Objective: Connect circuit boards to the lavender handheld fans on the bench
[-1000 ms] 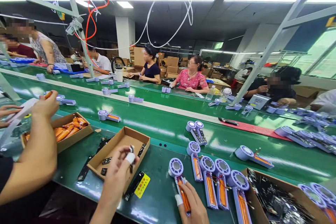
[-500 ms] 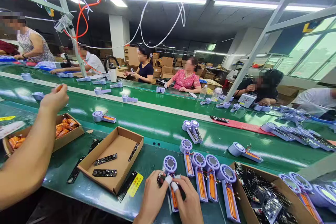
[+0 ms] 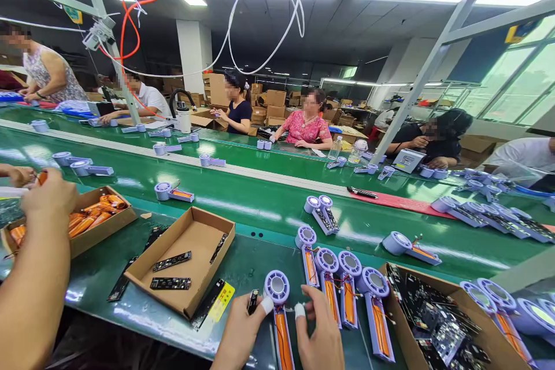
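Directly before me lies a lavender handheld fan (image 3: 276, 287), its round head away from me and an orange battery (image 3: 282, 338) in its open handle. My left hand (image 3: 243, 326) pinches a narrow black circuit board (image 3: 252, 302), seen partly end-on. White covers wrap my thumb tip and a right fingertip; the left thumb rests against the fan's edge. To the right of the handle, my right hand (image 3: 319, 324) is open, fingers apart and holding nothing. Several similar fans (image 3: 348, 283) with orange batteries and thin wires lie to its right.
A shallow cardboard box (image 3: 197, 300) with a few boards stands at left, a fuller box of boards (image 3: 392, 324) at right. A co-worker's arm (image 3: 41, 266) reaches over a box of orange batteries (image 3: 125, 217). Beyond runs a green conveyor belt (image 3: 243, 202) carrying fans.
My hands have moved apart from the fan's neck, the right one opening to the right. The fan has shifted slightly nearer me. The co-worker's arm has swung left, and more fans show on the belt.
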Motion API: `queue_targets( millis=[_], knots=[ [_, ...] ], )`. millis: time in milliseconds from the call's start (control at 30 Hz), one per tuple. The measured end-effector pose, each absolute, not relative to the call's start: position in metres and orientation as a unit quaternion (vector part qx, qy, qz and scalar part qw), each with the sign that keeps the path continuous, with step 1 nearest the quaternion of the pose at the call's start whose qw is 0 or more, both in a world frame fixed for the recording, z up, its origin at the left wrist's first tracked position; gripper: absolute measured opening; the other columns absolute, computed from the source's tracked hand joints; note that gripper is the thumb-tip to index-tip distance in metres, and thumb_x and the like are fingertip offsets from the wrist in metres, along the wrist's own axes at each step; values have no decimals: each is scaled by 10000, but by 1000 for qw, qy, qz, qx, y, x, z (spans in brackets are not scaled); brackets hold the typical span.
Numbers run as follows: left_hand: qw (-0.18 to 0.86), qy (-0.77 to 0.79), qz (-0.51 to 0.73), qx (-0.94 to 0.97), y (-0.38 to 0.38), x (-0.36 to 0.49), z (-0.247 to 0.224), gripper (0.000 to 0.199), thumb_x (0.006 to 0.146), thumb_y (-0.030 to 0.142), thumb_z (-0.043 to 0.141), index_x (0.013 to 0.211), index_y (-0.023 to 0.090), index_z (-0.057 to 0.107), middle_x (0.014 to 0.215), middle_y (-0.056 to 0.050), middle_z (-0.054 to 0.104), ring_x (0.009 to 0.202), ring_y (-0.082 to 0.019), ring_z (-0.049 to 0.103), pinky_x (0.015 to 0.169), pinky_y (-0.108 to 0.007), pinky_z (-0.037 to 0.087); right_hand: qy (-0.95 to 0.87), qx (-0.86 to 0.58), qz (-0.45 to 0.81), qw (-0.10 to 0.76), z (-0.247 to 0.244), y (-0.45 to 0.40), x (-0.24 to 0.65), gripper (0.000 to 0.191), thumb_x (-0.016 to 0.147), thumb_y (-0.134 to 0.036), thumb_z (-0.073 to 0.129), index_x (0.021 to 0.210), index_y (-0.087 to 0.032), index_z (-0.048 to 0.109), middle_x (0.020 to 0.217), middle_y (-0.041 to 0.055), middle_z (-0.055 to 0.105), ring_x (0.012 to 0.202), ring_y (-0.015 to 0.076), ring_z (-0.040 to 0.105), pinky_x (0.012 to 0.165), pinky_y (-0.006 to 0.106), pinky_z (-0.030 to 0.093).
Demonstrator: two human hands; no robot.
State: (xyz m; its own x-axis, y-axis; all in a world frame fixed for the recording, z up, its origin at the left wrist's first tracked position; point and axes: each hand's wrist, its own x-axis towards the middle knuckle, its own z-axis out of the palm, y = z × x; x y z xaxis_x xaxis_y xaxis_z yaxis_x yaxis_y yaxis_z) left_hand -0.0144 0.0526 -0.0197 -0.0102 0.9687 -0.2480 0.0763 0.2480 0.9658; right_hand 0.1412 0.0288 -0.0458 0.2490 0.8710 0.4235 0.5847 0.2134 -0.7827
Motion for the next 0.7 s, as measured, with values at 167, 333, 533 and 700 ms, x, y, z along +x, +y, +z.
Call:
queue_targets(
  millis=[167, 333, 533, 700],
  knots=[
    [640, 552, 398, 357, 48, -11, -22, 618, 532, 789, 659, 633, 220, 443, 425, 136, 247, 387, -46, 183, 406, -205, 142, -720, -531, 44, 445, -43, 20, 115, 326, 870, -210, 447, 1152, -246, 607, 1137, 106, 618, 1014, 256, 633, 846, 372, 551],
    [692, 527, 392, 300, 42, -10, -24, 636, 526, 785, 678, 668, 230, 402, 411, 161, 218, 385, -22, 90, 385, -191, 68, -715, -530, 104, 444, -64, 25, 116, 354, 906, -142, 432, 1171, -276, 624, 1153, 96, 559, 875, 184, 639, 773, 306, 556],
    [675, 535, 407, 303, 41, -11, -26, 663, 475, 808, 683, 634, 233, 393, 403, 161, 213, 368, -21, 111, 369, -184, 87, -679, -499, 182, 506, -53, 26, 122, 282, 911, -161, 460, 1084, -254, 661, 1094, 78, 580, 889, 171, 636, 779, 250, 542],
    [622, 530, 451, 359, 41, -14, -21, 548, 569, 663, 756, 600, 161, 538, 487, 77, 426, 471, -52, 331, 438, -173, 255, -726, -487, 151, 462, -48, 25, 125, 360, 901, -103, 423, 1124, -260, 657, 1078, 83, 565, 811, 159, 607, 749, 271, 531]
  ],
)
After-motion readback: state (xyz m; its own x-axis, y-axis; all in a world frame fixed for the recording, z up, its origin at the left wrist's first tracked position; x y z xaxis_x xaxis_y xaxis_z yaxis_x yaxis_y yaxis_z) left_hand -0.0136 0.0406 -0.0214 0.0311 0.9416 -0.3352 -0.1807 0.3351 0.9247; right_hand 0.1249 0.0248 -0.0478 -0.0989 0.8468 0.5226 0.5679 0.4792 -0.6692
